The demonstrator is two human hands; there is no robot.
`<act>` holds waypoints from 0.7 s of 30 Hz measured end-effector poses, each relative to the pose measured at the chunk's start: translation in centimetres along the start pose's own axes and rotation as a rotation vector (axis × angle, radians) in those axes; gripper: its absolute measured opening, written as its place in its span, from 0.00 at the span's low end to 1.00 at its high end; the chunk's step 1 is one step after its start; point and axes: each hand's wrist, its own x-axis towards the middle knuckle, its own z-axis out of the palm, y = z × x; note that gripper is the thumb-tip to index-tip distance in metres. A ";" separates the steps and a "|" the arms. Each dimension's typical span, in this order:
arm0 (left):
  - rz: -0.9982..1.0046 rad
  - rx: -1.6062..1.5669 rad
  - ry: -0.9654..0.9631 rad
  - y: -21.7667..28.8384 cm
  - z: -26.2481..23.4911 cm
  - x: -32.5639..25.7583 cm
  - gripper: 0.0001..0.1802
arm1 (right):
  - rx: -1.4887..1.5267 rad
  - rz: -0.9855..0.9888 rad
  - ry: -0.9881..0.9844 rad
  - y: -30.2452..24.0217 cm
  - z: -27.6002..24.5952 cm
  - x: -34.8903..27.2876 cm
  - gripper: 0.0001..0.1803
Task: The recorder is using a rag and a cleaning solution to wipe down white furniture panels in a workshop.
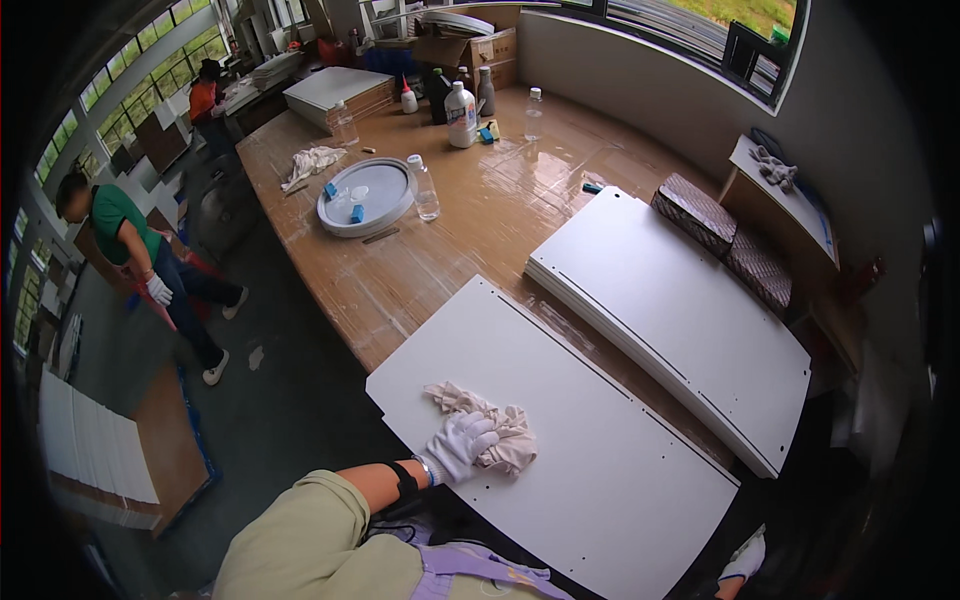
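White-gloved L hand (460,447) curled on bunched cloth (512,440) atop wht panel (600,470), R hand (745,556) nr its edge, can't tell grip.

Workshop: stacked white panels (660,300), broad worktable (400,290), plastic bottles (461,115), gloved co-worker (128,235), board pile (95,440) on floor (295,400).

Daylight through tall, multi-paned glass windows (155,55) at left and a dark-framed glass window (690,25) at upper right glares off the glossy brown tabletop (500,190); the dark grey floor (290,400) lies dim, fisheye distortion curving edges toward a black rim.
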 end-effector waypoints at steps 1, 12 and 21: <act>0.029 0.019 0.040 0.1 -0.6 0.1 0.27 | -0.133 -0.020 -0.038 -2.5 1.8 -2.6 0.18; 0.082 -0.153 0.010 -1.2 -1.4 2.0 0.25 | -0.099 0.113 -0.733 -6.7 12.2 -25.2 0.17; 0.316 -0.546 0.076 -8.5 -3.7 1.4 0.41 | -0.163 0.339 -1.177 -4.2 33.4 -45.7 0.21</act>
